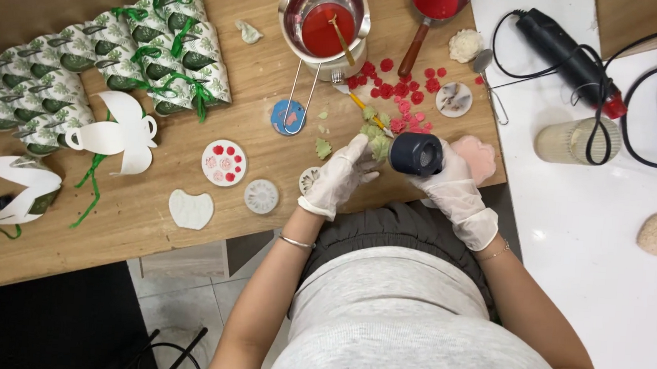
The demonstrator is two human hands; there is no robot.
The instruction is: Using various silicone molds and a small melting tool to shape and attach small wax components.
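Note:
Both my hands wear thin white gloves and work at the front edge of a wooden table [149, 218]. My right hand [452, 181] grips a black cylindrical tool [416, 153] with its round end facing me. My left hand [342, 174] pinches a small pale green leaf-shaped piece [380, 145] right against that tool. More green leaf pieces [323, 147] lie just beyond my left hand. Small red flower pieces [396, 93] are scattered past the tool. A pink flower-shaped piece [478, 158] lies under my right hand's far side.
A metal pot of red liquid [326, 24] and a red-filled saucepan [436, 1] stand at the back. Round moulds [224, 162] and a white heart mould [190, 209] lie left. Leaf-printed boxes [145, 48] fill the far left. A black heat tool [565, 55] and cables lie on the white counter [588, 226].

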